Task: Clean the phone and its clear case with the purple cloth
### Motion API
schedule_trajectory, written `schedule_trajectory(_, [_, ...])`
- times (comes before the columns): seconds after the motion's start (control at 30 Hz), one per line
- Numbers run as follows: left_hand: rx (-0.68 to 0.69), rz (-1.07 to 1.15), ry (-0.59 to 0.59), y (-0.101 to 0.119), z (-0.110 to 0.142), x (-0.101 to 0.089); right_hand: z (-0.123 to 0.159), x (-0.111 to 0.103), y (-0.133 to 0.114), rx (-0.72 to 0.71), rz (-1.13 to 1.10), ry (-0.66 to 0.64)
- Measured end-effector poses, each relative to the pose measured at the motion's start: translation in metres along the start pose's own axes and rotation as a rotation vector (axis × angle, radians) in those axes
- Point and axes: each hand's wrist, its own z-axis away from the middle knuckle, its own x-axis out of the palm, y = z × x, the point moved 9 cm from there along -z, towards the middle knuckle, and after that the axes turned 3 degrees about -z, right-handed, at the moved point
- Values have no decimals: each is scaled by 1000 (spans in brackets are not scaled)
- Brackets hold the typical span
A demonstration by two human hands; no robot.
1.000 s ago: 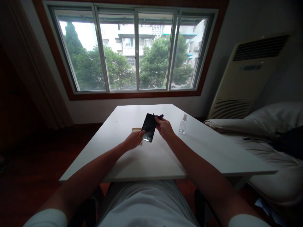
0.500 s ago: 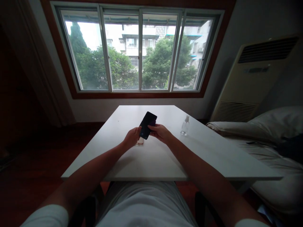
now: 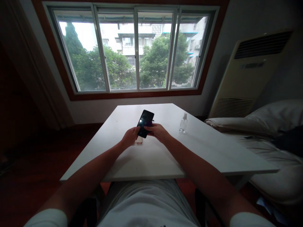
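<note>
A black phone (image 3: 145, 121) with a dark glossy screen is held tilted above the white table (image 3: 161, 154). My left hand (image 3: 129, 137) grips its lower left edge. My right hand (image 3: 158, 131) is closed on its lower right side, thumb lying across the screen. A small tan flat object (image 3: 138, 141) lies on the table just under my left hand, partly hidden. The dark cloth seen earlier in my right hand does not show now.
A small clear spray bottle (image 3: 183, 123) stands on the table to the right of my hands. A bed with a white pillow (image 3: 265, 119) sits at the right, beside a tall air conditioner (image 3: 251, 75). A wide window (image 3: 134, 50) fills the far wall.
The phone has come slightly lower and nearer to me, and both hands have closed in on its lower end. The dark cloth at my right fingers has gone out of sight.
</note>
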Motion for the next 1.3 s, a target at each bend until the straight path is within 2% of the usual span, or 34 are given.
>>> schedule_trajectory(0.2, [26, -21, -102, 9, 5, 17, -6, -39, -34, -163, -166, 183])
schedule_trajectory(0.37, [6, 35, -135, 10, 6, 20, -10, -50, -43, -238, -226, 206])
schedule_trajectory(0.6, [-32, 147, -78, 8, 6, 9, -11, -42, -35, -177, -293, 151])
schedule_trajectory(0.73, [-118, 265, 47, -3, 1, -6, -6, -34, -32, -111, -279, 125])
schedule_trajectory(0.87, [-143, 338, 182, -9, -1, -23, -4, -22, -26, -51, -229, 63])
schedule_trajectory(1.03, [-180, 421, 243, -13, 1, -33, -2, -14, -19, -22, -208, 27])
schedule_trajectory(1.17, [-181, 503, 176, -15, -1, -24, 0, -18, -23, -81, -231, 127])
schedule_trajectory(1.3, [-231, 690, -31, -13, -2, 3, 0, -22, -27, -157, -306, 187])
